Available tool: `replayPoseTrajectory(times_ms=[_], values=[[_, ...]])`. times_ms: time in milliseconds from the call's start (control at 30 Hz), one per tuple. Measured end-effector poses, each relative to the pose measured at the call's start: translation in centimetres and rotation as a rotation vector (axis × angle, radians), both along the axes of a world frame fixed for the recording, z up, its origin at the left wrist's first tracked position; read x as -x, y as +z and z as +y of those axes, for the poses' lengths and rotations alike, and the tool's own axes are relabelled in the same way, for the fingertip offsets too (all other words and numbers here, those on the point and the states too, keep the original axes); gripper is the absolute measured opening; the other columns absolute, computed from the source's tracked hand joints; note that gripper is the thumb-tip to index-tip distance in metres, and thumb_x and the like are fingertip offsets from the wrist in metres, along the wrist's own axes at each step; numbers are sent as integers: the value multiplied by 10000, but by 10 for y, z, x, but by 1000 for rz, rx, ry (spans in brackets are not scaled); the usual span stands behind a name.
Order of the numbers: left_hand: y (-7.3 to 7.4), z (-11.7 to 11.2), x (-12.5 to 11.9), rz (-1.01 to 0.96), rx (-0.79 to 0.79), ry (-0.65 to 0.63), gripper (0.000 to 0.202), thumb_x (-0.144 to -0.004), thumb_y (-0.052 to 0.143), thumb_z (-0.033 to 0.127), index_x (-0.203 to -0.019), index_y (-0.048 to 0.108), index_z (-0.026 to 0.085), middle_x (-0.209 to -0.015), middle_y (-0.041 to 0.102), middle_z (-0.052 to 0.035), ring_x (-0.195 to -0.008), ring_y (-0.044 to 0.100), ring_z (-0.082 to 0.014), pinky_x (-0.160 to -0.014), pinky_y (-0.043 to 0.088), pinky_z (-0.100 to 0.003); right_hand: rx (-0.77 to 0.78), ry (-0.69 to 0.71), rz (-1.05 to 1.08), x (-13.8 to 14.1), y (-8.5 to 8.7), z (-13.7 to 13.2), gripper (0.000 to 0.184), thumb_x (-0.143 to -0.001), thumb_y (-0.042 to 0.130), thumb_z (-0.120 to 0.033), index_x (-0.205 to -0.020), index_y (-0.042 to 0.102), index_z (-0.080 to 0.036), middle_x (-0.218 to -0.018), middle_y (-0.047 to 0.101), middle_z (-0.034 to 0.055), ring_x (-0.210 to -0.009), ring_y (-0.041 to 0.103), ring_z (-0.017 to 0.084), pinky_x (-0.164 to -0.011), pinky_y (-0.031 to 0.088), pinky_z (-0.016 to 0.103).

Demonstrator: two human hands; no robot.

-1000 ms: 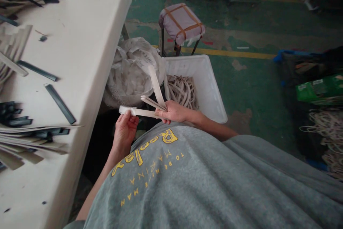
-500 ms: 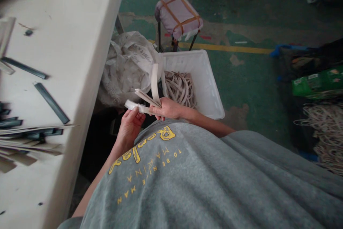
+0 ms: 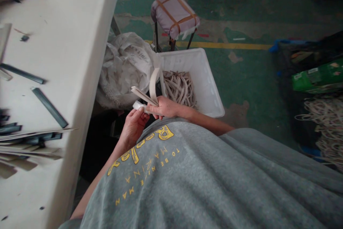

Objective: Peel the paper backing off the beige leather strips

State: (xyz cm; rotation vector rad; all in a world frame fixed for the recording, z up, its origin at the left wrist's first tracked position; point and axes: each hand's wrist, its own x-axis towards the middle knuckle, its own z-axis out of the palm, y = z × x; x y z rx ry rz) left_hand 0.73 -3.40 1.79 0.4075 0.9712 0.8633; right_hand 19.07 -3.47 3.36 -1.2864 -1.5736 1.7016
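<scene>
My right hand [image 3: 164, 107] is closed around several flat off-white strips [image 3: 144, 95], one of which curves upward in an arc. Close beside it, my left hand [image 3: 135, 120] pinches a white piece [image 3: 138, 105], perhaps tape or film, between thumb and fingers at the end of a strip. Both hands are in front of my grey shirt, nearly touching each other. Just beyond them stands a white plastic bin [image 3: 207, 82] with a heap of curled off-white strips [image 3: 179, 88] inside. A crumpled translucent plastic bag [image 3: 125, 64] is left of the bin.
A white table [image 3: 72, 36] runs along my left, carrying dark strips [image 3: 49, 107] and pale strips [image 3: 29, 150]. A cloth-covered stool [image 3: 175, 14] stands behind the bin. At right are a green package [image 3: 318, 77] and a pile of pale cords [image 3: 325, 122].
My left hand has moved right, closer to my right hand, with the white piece. The upright strip now bends into a tighter arc. The view has shifted slightly.
</scene>
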Motion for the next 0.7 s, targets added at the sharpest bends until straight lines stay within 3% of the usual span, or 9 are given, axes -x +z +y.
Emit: replayPoseTrajectory(times_ms=[133, 233, 300, 367, 467, 567, 700], values=[[5, 4, 0, -28, 12, 54, 202, -726, 876, 225, -769, 692, 154, -696, 666, 13, -558, 575, -61, -624, 539, -193, -48, -139, 86, -4, -9, 7, 332, -1000, 550, -418, -880, 662, -129, -655, 647, -6, -449, 521, 72, -442, 427, 189], [7, 9, 3, -56, 78, 83, 150, -775, 831, 185, -796, 685, 156, -677, 650, 28, -517, 542, -45, -594, 536, -179, -161, -260, 127, -10, -13, 7, 269, -981, 579, -350, -1079, 707, -134, -918, 736, 39, -572, 589, 88, -530, 496, 213], [9, 10, 2, -67, 125, 82, 106, -814, 785, 155, -815, 678, 151, -684, 654, 29, -507, 541, -39, -582, 536, -169, -280, -233, 169, -11, -14, 4, 276, -939, 647, -327, -1145, 723, -159, -1097, 738, 60, -809, 679, 135, -736, 565, 262], [11, 10, -1, -69, 161, 73, 84, -845, 735, 125, -811, 662, 148, -674, 649, 31, -508, 555, -44, -581, 542, -170, -397, -155, 230, -8, -15, 0, 269, -905, 699, -312, -1132, 748, -177, -1206, 718, 74, -1061, 679, 186, -956, 538, 328], [14, 9, -8, -74, 178, 52, 86, -868, 671, 82, -814, 648, 146, -651, 632, 36, -524, 581, -56, -594, 550, -172, -502, -89, 281, -3, -15, -4, 233, -908, 694, -279, -1109, 767, -187, -1318, 681, 94, -1196, 648, 211, -1059, 486, 372], [13, 7, -12, -89, 166, 13, 80, -873, 640, 81, -832, 656, 147, -667, 649, 23, -543, 600, -70, -607, 554, -184, -552, -97, 248, -2, -16, -3, 201, -917, 677, -270, -1067, 775, -180, -1282, 699, 91, -1123, 680, 202, -1005, 511, 349], [8, 4, -14, -94, 163, -45, 73, -863, 621, 104, -858, 679, 149, -749, 711, -19, -633, 663, -106, -668, 576, -218, -589, -135, 216, -7, -15, -3, 162, -898, 695, -287, -932, 776, -151, -1009, 757, 75, -930, 709, 185, -864, 538, 302]])
